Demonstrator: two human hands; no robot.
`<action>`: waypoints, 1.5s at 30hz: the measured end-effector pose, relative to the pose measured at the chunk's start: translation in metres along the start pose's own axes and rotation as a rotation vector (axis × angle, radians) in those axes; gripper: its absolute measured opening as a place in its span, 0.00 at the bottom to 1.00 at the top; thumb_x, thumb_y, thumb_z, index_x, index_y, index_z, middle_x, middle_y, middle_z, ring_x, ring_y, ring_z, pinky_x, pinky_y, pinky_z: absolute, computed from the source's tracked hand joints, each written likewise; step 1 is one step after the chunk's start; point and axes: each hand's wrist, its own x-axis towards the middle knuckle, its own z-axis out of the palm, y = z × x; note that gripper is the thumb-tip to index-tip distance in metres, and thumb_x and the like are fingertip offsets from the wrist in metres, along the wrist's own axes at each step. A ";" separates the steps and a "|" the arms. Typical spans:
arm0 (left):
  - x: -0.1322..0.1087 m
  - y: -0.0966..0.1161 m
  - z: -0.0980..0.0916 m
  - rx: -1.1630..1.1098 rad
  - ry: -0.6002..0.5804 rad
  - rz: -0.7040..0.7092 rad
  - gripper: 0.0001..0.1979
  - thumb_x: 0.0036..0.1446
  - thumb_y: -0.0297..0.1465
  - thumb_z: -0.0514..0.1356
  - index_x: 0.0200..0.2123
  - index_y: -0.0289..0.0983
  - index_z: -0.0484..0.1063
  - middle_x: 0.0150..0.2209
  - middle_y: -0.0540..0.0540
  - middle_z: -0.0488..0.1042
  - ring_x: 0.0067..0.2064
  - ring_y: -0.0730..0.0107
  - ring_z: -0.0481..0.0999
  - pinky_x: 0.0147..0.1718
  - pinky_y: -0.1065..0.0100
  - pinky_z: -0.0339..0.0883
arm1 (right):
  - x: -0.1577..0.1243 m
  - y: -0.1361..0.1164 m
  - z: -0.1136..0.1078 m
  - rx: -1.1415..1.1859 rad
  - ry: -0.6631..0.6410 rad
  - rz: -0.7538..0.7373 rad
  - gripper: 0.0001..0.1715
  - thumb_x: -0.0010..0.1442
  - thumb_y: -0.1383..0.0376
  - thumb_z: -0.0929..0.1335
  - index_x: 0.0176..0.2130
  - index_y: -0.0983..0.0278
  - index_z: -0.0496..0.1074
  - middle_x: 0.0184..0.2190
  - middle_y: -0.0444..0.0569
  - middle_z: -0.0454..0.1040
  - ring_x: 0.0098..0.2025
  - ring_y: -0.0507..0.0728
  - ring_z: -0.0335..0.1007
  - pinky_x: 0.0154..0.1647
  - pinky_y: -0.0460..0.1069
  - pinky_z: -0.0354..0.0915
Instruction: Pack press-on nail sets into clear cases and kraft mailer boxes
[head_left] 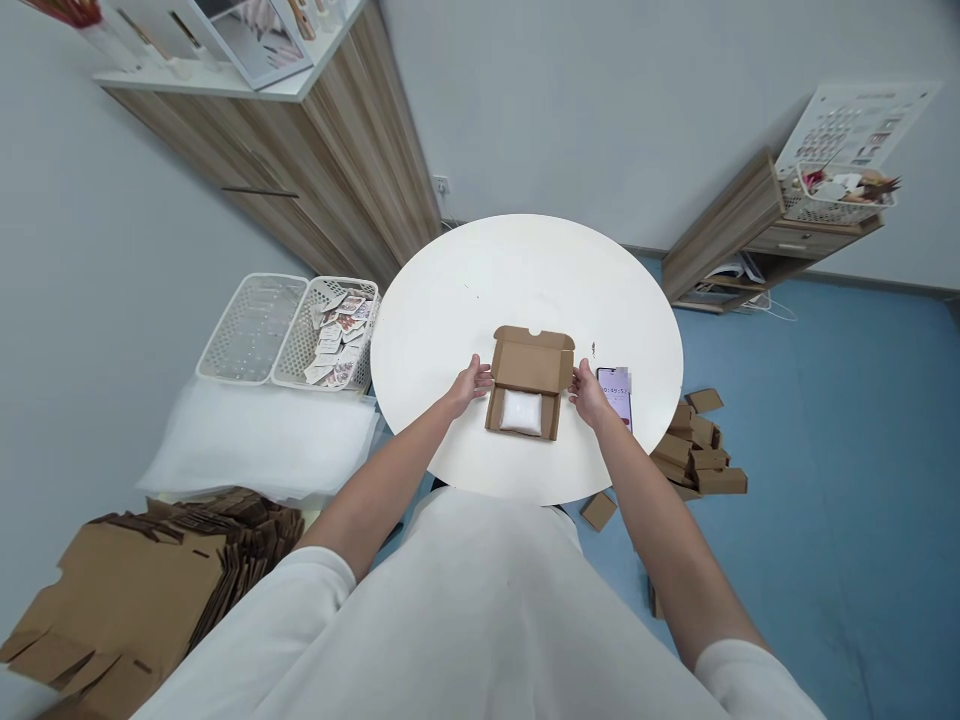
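Observation:
A small brown cardboard box (531, 362) lies with its lid raised on the round white table (517, 270). Inside the box rests a white wrapped packet (520, 412), which fills most of the tray part. My left hand (471, 384) is beside the left side of the box, fingers stretched toward the lid's edge. On the opposite side, my right hand (588, 390) has its fingers apart at the lid's right edge. Whether the fingertips touch the cardboard is hard to tell. A phone (615, 392) showing a timer lies just right of my right hand.
Left of the table stand a white basket of printed cards (341, 340) and a basket of clear packets (251, 325). White foam sheets (262, 430) and stacked flat cardboard (142, 580) are nearer. Small closed boxes (697, 450) are piled on the floor at right.

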 end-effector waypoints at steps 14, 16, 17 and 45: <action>-0.020 0.001 -0.001 0.204 -0.185 0.104 0.39 0.53 0.54 0.25 0.53 0.43 0.62 0.55 0.46 0.63 0.56 0.58 0.60 0.47 0.58 0.57 | -0.023 -0.001 -0.005 0.114 -0.179 -0.109 0.37 0.54 0.40 0.51 0.47 0.57 0.69 0.40 0.48 0.66 0.37 0.54 0.64 0.38 0.48 0.65; -0.022 0.000 -0.002 0.227 -0.174 0.109 0.39 0.54 0.53 0.25 0.53 0.43 0.62 0.55 0.46 0.62 0.54 0.60 0.60 0.46 0.59 0.58 | -0.026 0.000 -0.007 0.090 -0.202 -0.100 0.39 0.54 0.40 0.51 0.49 0.58 0.68 0.37 0.48 0.66 0.38 0.54 0.64 0.39 0.48 0.65; -0.022 0.000 -0.002 0.228 -0.165 0.112 0.39 0.54 0.53 0.25 0.54 0.43 0.62 0.54 0.46 0.63 0.53 0.61 0.61 0.46 0.59 0.58 | -0.027 0.000 -0.008 0.074 -0.212 -0.102 0.39 0.54 0.40 0.50 0.50 0.58 0.67 0.37 0.48 0.66 0.39 0.54 0.64 0.40 0.48 0.65; -0.094 -0.040 0.016 1.086 -0.065 0.384 0.31 0.51 0.55 0.45 0.55 0.48 0.59 0.62 0.44 0.47 0.61 0.49 0.45 0.54 0.48 0.45 | -0.101 0.075 0.005 -0.900 -0.019 -0.415 0.35 0.53 0.45 0.60 0.56 0.57 0.57 0.58 0.54 0.48 0.59 0.64 0.47 0.54 0.59 0.54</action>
